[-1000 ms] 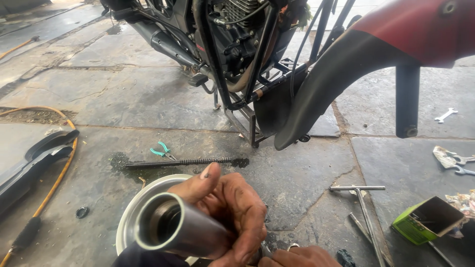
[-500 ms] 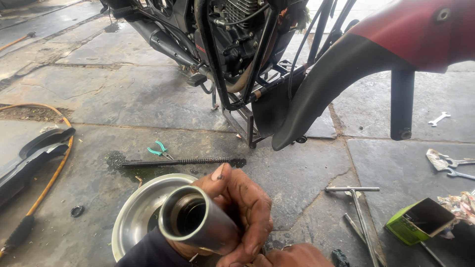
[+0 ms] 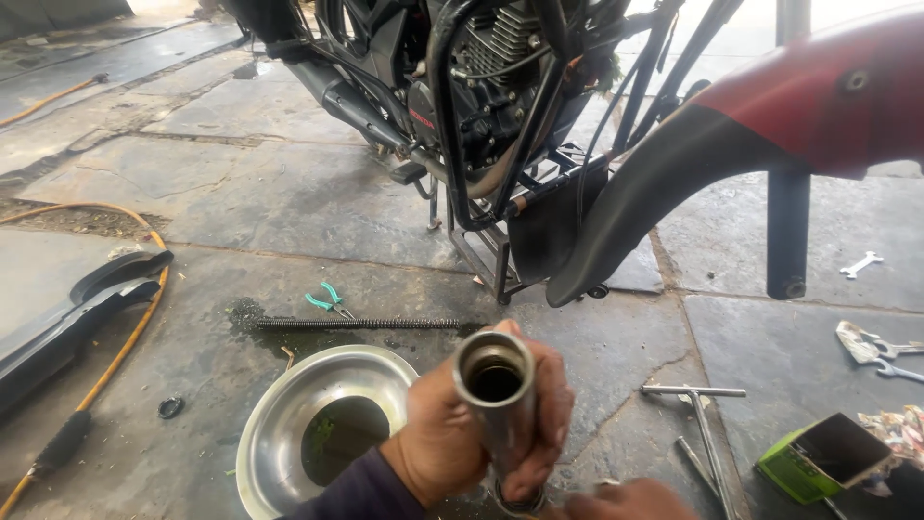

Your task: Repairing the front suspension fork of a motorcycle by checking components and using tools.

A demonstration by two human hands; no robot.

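Far to the left of the grip, a black plastic panel (image 3: 67, 308) is seen lying on the stone floor (image 3: 289, 202), with an orange hose (image 3: 125, 332) curving along its edge. Nearer, just left of the grip, a shallow steel bowl (image 3: 279, 424) is set on the floor, dark liquid pooled at its bottom. Beyond the bowl, a long coil spring (image 3: 366, 325) is stretched out, and green-handled pliers (image 3: 327, 300) are laid just behind it. The left hand (image 3: 462, 433) is closed around a steel tube (image 3: 499, 385), which is held upright with its open end turned toward the camera; the fingers are wrapped tightly on its shaft. Directly below that grip, at the frame's bottom edge, the right hand (image 3: 626, 501) is only partly shown near the tube's lower end, and whether it is clamped on anything cannot be told. Well beyond the grip, a motorcycle (image 3: 462, 106) is parked, and a red and black fender (image 3: 770, 125) is seen up to the right. To the right of the grip, a T-handle wrench (image 3: 707, 424) is laid on the floor, then a green box (image 3: 823, 457), and farther off, spanners (image 3: 885, 351).
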